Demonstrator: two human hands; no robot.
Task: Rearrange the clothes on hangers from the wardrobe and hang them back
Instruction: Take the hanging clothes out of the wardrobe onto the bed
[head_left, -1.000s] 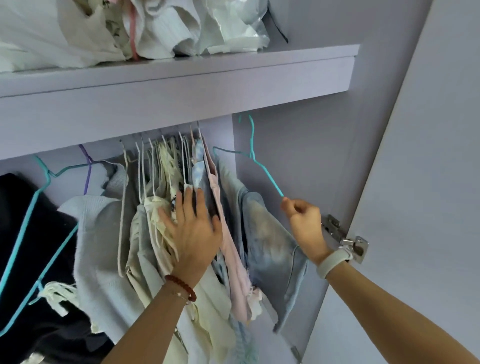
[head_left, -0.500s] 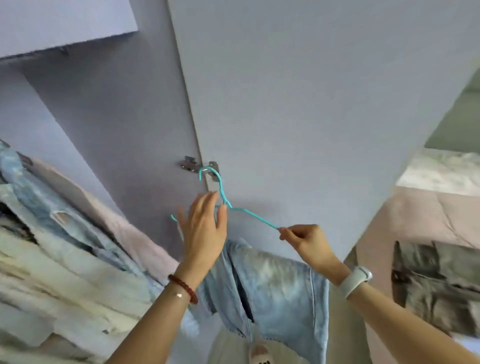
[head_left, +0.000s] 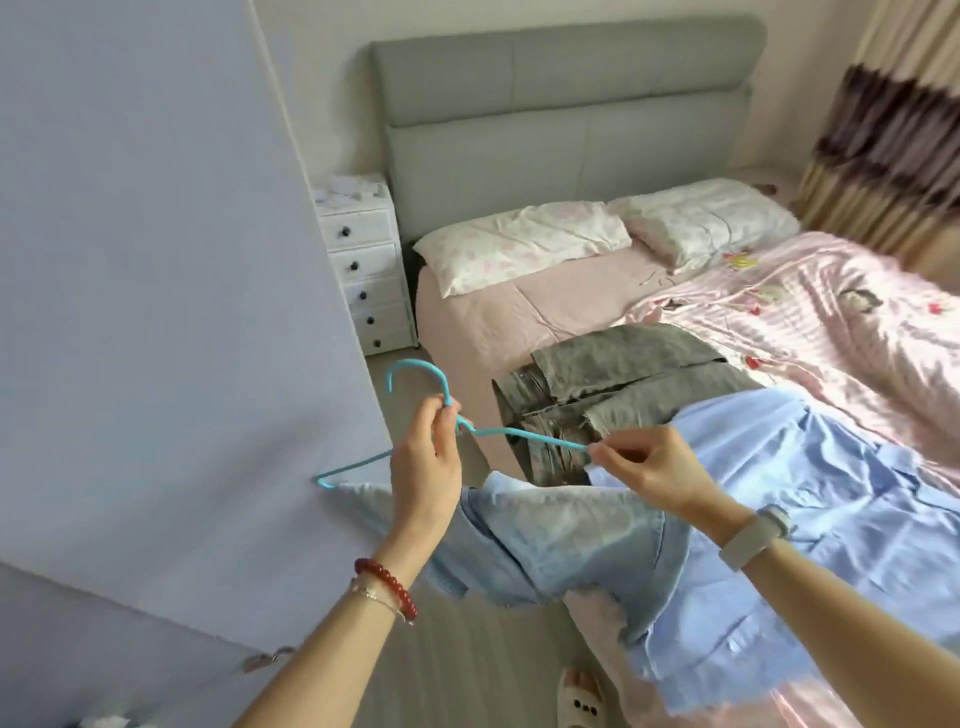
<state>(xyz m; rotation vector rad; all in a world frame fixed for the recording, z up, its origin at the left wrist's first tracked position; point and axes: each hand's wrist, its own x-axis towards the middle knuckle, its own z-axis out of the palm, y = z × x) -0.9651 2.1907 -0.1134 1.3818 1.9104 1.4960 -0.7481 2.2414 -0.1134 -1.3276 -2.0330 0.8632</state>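
So, turned away from the wardrobe and facing the bed (head_left: 467, 312) now, where half a second back only the wardrobe door (head_left: 156, 260) and hinge filled the view. Teal hanger (head_left: 524, 432) is off the rail and held out in mid-air over the gap between door and bed. Left hand (head_left: 427, 467) grip: fingers curled round the neck just under the hook. Right hand (head_left: 649, 470) grip: thumb and fingertips pinching the end of the right arm of the wire. Pale denim garment (head_left: 561, 551) hangs draped over the lower bar, sagging below both wrists. Already lying on the bed: grey-green trousers (head_left: 623, 374) and a light blue shirt (head_left: 831, 493). Looks like the taking-out stage, probably headed for the bed to sort it out; rehanging not yet done.
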